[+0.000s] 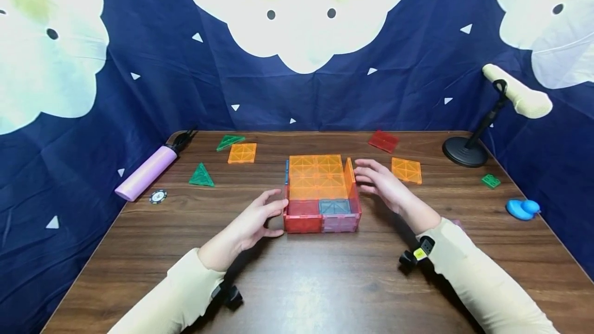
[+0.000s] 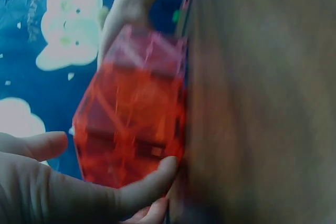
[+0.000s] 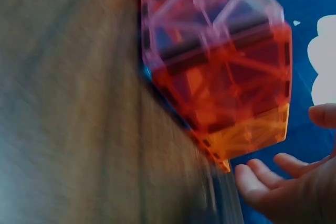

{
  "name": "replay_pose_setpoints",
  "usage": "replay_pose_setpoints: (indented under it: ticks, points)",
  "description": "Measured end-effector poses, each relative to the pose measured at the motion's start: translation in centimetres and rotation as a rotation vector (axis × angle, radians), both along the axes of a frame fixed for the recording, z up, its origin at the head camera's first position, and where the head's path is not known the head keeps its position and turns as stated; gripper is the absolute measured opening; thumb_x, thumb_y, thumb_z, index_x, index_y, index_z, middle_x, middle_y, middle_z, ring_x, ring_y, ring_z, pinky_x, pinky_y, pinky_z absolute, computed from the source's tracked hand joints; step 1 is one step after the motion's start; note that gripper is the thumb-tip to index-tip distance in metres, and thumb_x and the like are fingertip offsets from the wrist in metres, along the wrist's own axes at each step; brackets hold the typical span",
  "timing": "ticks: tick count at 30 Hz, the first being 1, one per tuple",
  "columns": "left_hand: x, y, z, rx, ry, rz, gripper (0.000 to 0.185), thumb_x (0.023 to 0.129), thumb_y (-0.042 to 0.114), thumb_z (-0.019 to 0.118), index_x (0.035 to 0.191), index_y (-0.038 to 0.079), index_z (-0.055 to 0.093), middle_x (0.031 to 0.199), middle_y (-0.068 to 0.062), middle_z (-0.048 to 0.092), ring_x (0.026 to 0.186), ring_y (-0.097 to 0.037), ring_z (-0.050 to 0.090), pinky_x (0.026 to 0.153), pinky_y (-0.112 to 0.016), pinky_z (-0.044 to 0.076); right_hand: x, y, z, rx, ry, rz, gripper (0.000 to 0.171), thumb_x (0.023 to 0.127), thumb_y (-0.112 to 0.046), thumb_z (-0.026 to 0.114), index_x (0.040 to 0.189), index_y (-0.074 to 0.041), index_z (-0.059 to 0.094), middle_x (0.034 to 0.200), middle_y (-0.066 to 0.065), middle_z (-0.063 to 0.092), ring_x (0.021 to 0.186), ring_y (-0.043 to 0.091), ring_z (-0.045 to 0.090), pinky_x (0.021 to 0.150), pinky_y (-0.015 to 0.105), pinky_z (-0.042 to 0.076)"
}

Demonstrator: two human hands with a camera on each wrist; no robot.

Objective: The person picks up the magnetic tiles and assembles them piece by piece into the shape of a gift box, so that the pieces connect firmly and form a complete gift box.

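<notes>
A low box built of translucent magnetic tiles stands mid-table. Its front wall pairs a red tile (image 1: 302,224) with a purple tile (image 1: 341,224). Orange tiles (image 1: 317,175) cover its back part, and a grey-blue tile (image 1: 335,206) lies inside at the front right. My left hand (image 1: 252,220) is at the box's left side, fingers loosely bent and fingertips right at the wall. To the right, my right hand (image 1: 382,182) has its fingers extended beside an upright orange tile (image 1: 349,171) of the right wall, with nothing in its grasp.
Loose orange tiles (image 1: 242,153) (image 1: 406,170), green triangles (image 1: 201,175) and a red tile (image 1: 383,140) lie around. On the left are a lilac cylinder (image 1: 147,173) and a poker chip (image 1: 158,197); on the right, a black stand (image 1: 465,151) and a blue duck (image 1: 523,209).
</notes>
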State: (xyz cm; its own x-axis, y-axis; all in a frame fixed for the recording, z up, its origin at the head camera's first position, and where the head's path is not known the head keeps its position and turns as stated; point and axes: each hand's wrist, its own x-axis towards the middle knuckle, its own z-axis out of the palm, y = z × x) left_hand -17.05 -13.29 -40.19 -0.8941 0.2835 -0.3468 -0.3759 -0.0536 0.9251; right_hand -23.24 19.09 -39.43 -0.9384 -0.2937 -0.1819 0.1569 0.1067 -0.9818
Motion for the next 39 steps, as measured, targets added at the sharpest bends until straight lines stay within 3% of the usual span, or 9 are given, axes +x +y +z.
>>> replay_pose_setpoints:
  ticks: [4,9,12,16,19,27,33,39]
  points:
    - [1.5,0.5,-0.3,0.093,0.003,0.015,0.069,0.101,0.013,0.057,0.157,-0.001,0.02,0.156,-0.027,0.025,0.14,-0.041,0.028,0.098,-0.064,0.046,-1.5,-0.5,0.2,-0.026,0.028,0.002,0.053,0.11,-0.023,0.043,0.154,0.004,0.032,0.157,0.025,0.034,0.144,0.038,0.034,0.117,0.052,0.029]
    - [2.2,0.9,-0.5,0.152,0.009,0.069,0.065,0.099,0.004,0.058,0.155,-0.003,0.025,0.154,-0.028,0.025,0.138,-0.039,0.032,0.104,-0.065,0.04,-2.3,-0.9,0.1,-0.032,0.038,0.022,0.048,0.11,-0.018,0.044,0.149,0.008,0.035,0.158,0.026,0.031,0.146,0.039,0.032,0.116,0.052,0.031]
    - [2.1,1.0,-0.5,0.16,0.021,0.076,0.063,0.1,0.002,0.056,0.155,-0.004,0.026,0.154,-0.028,0.026,0.138,-0.04,0.033,0.105,-0.065,0.039,-2.4,-0.7,-0.3,-0.036,0.052,0.017,0.043,0.109,-0.015,0.045,0.145,0.009,0.037,0.153,0.027,0.035,0.141,0.036,0.039,0.113,0.046,0.038]
    - [2.0,0.9,-0.3,0.139,0.057,0.081,0.06,0.102,0.004,0.053,0.154,-0.006,0.027,0.154,-0.028,0.029,0.139,-0.039,0.034,0.105,-0.065,0.04,-2.1,-0.2,-0.6,-0.041,0.069,0.004,0.037,0.108,-0.012,0.049,0.138,0.009,0.04,0.137,0.021,0.045,0.122,0.026,0.053,0.1,0.036,0.05]
    - [1.6,0.5,-0.2,0.101,0.079,0.093,0.056,0.103,0.006,0.052,0.153,-0.007,0.031,0.154,-0.026,0.034,0.139,-0.037,0.038,0.104,-0.061,0.043,-1.6,0.3,-0.6,-0.053,0.066,-0.008,0.036,0.106,-0.011,0.052,0.133,0.01,0.042,0.131,0.02,0.047,0.114,0.023,0.057,0.095,0.038,0.054]
    - [-1.0,-0.7,-0.7,0.018,0.13,0.176,0.043,0.106,0.011,0.053,0.144,-0.007,0.047,0.142,-0.022,0.05,0.117,-0.025,0.056,0.091,-0.04,0.054,1.5,1.5,-0.9,0.007,0.097,-0.017,0.033,0.107,-0.011,0.052,0.127,0.013,0.046,0.121,0.017,0.055,0.108,0.021,0.063,0.095,0.045,0.054]
    - [-3.8,-0.8,-0.9,-0.018,0.177,0.233,0.036,0.107,0.013,0.051,0.135,-0.01,0.056,0.133,-0.021,0.06,0.114,-0.026,0.06,0.091,-0.041,0.053,4.8,2.0,-0.6,0.032,0.11,0.04,0.032,0.107,-0.011,0.053,0.126,0.014,0.049,0.123,0.025,0.055,0.111,0.023,0.064,0.093,0.046,0.055]
    - [-6.6,-0.6,-0.9,-0.037,0.214,0.202,0.035,0.108,0.014,0.051,0.132,-0.01,0.059,0.124,-0.017,0.066,0.111,-0.028,0.062,0.09,-0.041,0.054,8.0,1.8,-0.3,0.021,0.106,0.117,0.031,0.105,-0.006,0.055,0.128,0.014,0.05,0.124,0.029,0.057,0.115,0.031,0.063,0.093,0.047,0.054]
